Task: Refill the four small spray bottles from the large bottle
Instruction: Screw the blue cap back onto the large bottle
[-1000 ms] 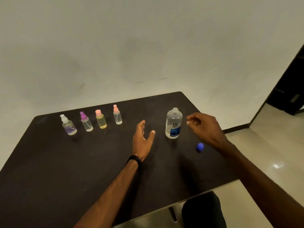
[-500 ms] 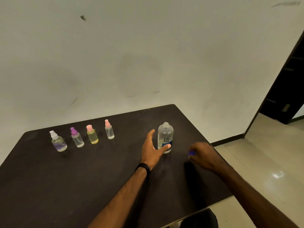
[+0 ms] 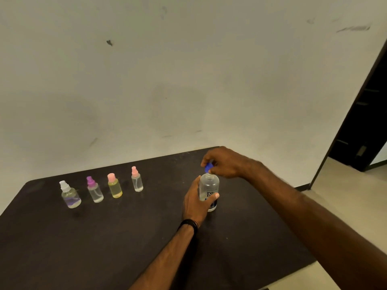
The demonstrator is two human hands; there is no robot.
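- Table (image 3: 62,258): dark top that carries every item; the work takes place near its far right corner.
- Large bottle (image 3: 209,186): upright on the table, clear, neck uncovered. The left hand (image 3: 195,203) wraps its body, thumb across the label. A firm low grip should keep it from tipping or turning.
- Right hand (image 3: 228,164): pinches the blue cap (image 3: 208,168) just above and beside the neck. Judged step: capping. Centre the cap level over the neck before twisting, so the thread does not cross.
- Four small spray bottles (image 3: 137,182): upright in a row well to the left, spray tops on, apart from both hands.
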